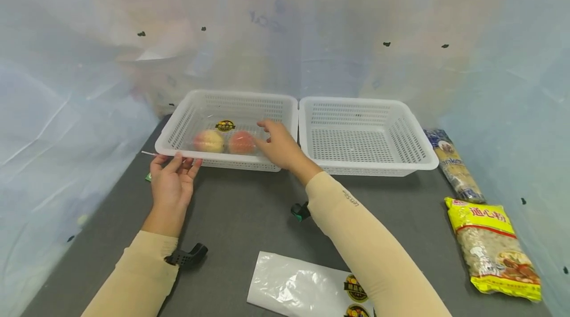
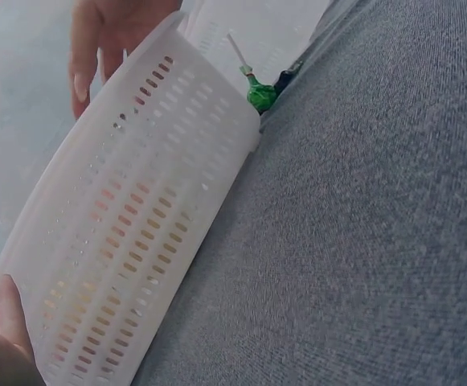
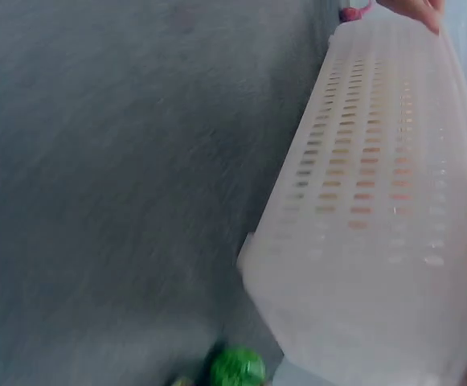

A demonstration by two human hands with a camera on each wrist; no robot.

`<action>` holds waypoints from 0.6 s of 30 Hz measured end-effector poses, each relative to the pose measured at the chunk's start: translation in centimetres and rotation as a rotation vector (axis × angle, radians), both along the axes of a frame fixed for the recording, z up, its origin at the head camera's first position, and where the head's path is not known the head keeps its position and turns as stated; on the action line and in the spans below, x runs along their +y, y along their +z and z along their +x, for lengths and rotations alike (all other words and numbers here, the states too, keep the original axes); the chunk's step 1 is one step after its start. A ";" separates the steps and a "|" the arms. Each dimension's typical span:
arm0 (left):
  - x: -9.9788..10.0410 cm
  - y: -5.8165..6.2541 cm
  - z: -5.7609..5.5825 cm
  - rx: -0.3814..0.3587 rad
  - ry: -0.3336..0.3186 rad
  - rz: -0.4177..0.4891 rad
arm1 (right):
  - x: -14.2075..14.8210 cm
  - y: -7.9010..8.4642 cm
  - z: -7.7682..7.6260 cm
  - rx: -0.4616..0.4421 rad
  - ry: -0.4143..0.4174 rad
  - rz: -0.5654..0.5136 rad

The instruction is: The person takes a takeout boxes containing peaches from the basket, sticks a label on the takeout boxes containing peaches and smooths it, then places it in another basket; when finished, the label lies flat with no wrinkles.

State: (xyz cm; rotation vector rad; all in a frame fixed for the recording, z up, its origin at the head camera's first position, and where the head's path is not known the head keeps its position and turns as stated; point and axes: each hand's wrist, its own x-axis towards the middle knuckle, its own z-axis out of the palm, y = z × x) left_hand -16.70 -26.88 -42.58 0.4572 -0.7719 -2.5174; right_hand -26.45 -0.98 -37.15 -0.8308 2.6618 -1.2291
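Note:
Two round red-and-yellow fruits (image 1: 209, 141) lie in clear plastic with a black-and-gold label (image 1: 225, 125), inside the left white basket (image 1: 231, 95). At that basket's front-left corner, my left hand (image 1: 172, 183) touches the rim with loosely bent fingers, palm up. My right hand (image 1: 280, 146) reaches over the basket's front right side, beside the redder fruit (image 1: 242, 142). Its thumb and fingers are apart and hold nothing visible. The left wrist view shows the right hand (image 2: 124, 32) behind the rim; the fruits appear only through the basket's slots.
A second white basket (image 1: 349, 144) stands to the right. Beyond it lie a pasta packet (image 1: 454, 166) and a yellow food bag (image 1: 494, 248). A white plastic sheet with labels (image 1: 298, 282) is at the front. A green-wrapped lollipop (image 2: 261, 95) sits by the left basket.

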 end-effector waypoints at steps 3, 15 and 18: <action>-0.2 0.1 -0.2 -0.017 -0.010 0.010 | 1.6 0.0 1.1 0.064 0.054 0.006; -1.7 -0.7 2.3 -0.145 -0.273 -0.154 | 7.9 0.6 4.8 0.310 0.170 0.245; -1.7 -0.6 3.3 -0.243 -0.439 -0.406 | 9.8 0.5 5.3 0.375 0.180 0.303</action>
